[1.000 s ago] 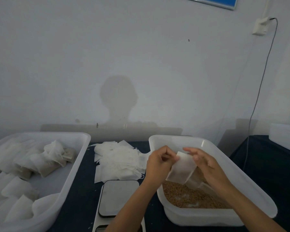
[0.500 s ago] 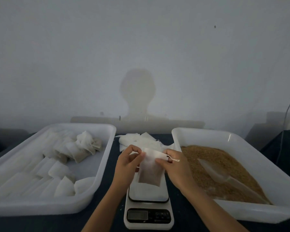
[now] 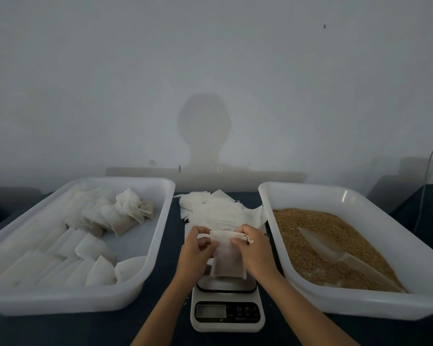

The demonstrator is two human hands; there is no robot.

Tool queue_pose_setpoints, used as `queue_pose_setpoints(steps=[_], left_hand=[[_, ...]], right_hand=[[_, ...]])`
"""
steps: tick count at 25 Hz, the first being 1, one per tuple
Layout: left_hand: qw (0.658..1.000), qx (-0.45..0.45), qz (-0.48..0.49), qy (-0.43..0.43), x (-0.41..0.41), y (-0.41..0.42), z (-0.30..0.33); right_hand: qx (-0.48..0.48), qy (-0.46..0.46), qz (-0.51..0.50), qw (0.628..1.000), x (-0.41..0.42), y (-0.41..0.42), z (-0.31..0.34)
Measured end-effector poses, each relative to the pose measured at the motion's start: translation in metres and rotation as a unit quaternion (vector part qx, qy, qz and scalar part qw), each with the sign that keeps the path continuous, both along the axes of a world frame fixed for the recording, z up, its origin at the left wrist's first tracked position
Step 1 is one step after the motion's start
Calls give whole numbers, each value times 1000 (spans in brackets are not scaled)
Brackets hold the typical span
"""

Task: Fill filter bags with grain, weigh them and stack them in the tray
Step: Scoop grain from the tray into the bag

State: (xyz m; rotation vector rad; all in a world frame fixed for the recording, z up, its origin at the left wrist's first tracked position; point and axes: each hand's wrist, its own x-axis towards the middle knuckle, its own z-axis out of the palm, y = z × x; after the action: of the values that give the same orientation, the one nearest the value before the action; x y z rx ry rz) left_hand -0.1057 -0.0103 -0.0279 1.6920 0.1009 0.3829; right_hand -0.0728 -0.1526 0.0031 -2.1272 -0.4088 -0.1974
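Both hands up over the kitchen scale (image 3: pixel 226 310), mid-table. L hand (image 3: pixel 194 250) pinches the top-left corner of a white filter bag (image 3: pixel 226 258); R hand (image 3: pixel 256 250) pinches the top-right edge, w/ the drawstring (image 3: pixel 249 239) poking out past its fingers. Bag hangs upright btwn them, bottom edge just above the scale platform; can't tell if it touches. Lower part looks darker, prob. grain inside, not certain.

Left: big white tray (image 3: pixel 158 245) w/ filled bags (image 3: pixel 90 248), flat rows along the near side, a looser heap toward the back. Right: white tub (image 3: pixel 345 196) of brown grain (image 3: pixel 308 233), clear scoop (image 3: pixel 335 255) lying on it. Behind the scale, btwn tray & tub: pile of empty filter bags (image 3: pixel 215 211) on the dark tablecloth (image 3: pixel 178 295). Scale display unreadable.
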Motion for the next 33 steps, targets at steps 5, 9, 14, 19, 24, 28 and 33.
queue_pose_setpoints(steps=[5, 9, 14, 19, 24, 28, 33], left_hand=[[1000, -14, -10, -12, 3, 4, 4], [999, 7, 25, -37, 4, 12, 9], [997, -4, 41, -65, 0, 25, 9], [997, 7, 46, -64, 0, 31, 6], [997, 31, 45, -48, 7, 31, 0], [989, 120, 45, 74, 26, 21, -13], [955, 233, 57, 173, 48, 8, -15]], right_hand=[[52, 7, 18, 998, -1, 1, 1], [103, -38, 23, 994, -4, -3, 11], [147, -76, 22, 986, -8, -13, 16], [138, -60, 8, 989, -2, -14, 12], [115, -25, 1, 993, 5, -13, 6], [40, 28, -35, 998, 13, -6, -7], [-63, 87, -113, 988, 27, 4, -20]])
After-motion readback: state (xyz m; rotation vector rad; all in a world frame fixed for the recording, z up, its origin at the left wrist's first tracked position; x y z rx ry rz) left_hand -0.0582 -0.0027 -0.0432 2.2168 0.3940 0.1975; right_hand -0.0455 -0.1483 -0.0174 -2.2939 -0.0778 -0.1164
